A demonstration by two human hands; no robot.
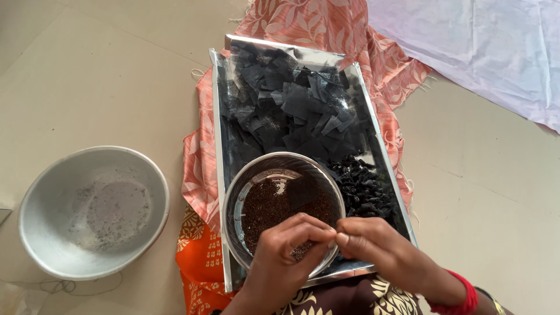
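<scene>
Beige tiled floor (87, 76) bears a silver tray (219, 146); both hands (286, 251) (379, 248) pinch together over a seed bowl (233, 198).

A tray (220, 175) is lying on a cloth (195, 175) on the floor. In the tray, fabric squares (291, 105) are sitting at its far end, a bowl of seeds (274, 201) at its near end, small bundles (363, 188) right of the bowl. Both hands, left (280, 256) and right (379, 248), are meeting over the bowl. A basin (41, 216) is sitting well left of the tray.
</scene>
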